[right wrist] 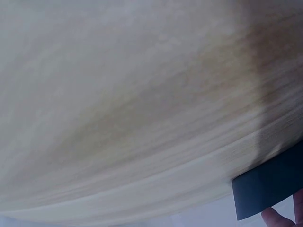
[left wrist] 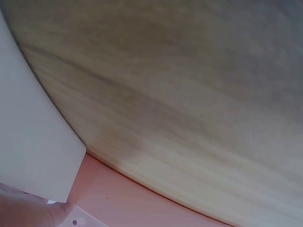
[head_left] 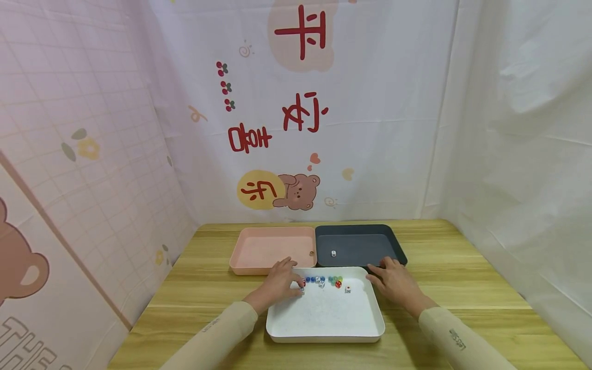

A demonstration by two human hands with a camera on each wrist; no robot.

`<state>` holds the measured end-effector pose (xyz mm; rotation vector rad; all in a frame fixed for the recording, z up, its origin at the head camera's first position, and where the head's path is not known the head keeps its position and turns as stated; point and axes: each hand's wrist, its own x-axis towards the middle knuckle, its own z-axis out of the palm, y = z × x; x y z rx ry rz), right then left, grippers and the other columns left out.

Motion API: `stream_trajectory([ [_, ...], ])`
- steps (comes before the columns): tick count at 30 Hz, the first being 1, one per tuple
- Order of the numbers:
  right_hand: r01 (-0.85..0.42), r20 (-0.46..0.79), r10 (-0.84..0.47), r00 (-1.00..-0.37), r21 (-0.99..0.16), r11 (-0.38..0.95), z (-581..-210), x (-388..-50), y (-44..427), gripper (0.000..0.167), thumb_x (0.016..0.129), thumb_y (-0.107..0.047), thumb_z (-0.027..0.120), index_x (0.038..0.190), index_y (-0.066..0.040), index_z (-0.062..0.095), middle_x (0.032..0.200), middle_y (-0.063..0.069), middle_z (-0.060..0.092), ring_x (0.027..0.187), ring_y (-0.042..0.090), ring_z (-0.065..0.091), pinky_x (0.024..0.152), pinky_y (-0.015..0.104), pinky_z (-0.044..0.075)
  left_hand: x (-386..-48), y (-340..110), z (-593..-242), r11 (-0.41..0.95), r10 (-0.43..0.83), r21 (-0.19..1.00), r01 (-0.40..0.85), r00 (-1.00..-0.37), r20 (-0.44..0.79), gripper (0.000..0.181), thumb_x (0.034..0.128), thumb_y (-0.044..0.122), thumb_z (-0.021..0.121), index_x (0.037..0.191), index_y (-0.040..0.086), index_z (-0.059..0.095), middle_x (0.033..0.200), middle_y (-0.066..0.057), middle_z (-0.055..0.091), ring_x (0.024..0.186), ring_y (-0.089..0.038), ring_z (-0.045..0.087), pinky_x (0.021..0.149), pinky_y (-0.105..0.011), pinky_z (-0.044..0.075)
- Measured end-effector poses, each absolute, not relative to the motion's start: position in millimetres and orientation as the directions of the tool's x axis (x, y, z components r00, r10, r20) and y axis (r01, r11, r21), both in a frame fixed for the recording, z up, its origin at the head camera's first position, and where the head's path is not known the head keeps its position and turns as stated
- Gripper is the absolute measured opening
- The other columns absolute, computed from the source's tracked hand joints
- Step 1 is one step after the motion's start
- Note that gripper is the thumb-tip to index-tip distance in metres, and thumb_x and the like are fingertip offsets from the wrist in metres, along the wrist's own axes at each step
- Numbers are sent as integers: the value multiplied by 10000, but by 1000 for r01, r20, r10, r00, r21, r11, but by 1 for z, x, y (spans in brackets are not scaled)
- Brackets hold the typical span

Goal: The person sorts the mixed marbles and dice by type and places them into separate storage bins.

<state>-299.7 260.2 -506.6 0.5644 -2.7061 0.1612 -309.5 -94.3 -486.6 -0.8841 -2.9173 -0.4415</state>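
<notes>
A white tray (head_left: 324, 318) lies in front of me, with several dice and beads along its far side. My left hand (head_left: 276, 283) reaches over its left rim. The thumb and a finger curve apart beside a red-dotted die (head_left: 303, 282); contact with it is unclear. Near the middle are blue beads (head_left: 308, 279), a white die (head_left: 321, 283) and green beads (head_left: 334, 280). A red die (head_left: 338, 283) and another white die (head_left: 348, 290) lie to their right. My right hand (head_left: 399, 283) is at the tray's right rim, fingers loosely bent, no object visible in them.
Behind the white tray, a pink tray (head_left: 273, 249) holds a small brown bead (head_left: 312, 253). The dark tray (head_left: 361, 244) beside it holds a white die (head_left: 333, 253). All stand on a wood-grain table (head_left: 462, 288) with white printed cloth (head_left: 379, 103) hanging around it.
</notes>
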Motion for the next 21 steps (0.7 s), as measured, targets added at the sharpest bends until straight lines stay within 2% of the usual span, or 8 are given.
stream_trajectory([
  [13,-407,379,-357,-854,-58,911,-506,-299,260,404,942,-354,674,1260,-105,698,1000,138,553,876,292,524,786,468,489,-314,-95,-489,788,527,272,552,-834,163,80,813,284,825,849,242,768,1373,-180,538,1393,-403,334,1120,-620,226],
  [21,-408,383,-355,-853,-64,911,-506,-299,259,399,940,-355,677,1254,-110,703,1002,142,559,888,299,538,796,470,495,-318,-96,-483,796,491,326,511,-859,148,97,830,280,816,914,239,788,1412,-163,508,1425,-387,290,1150,-601,173],
])
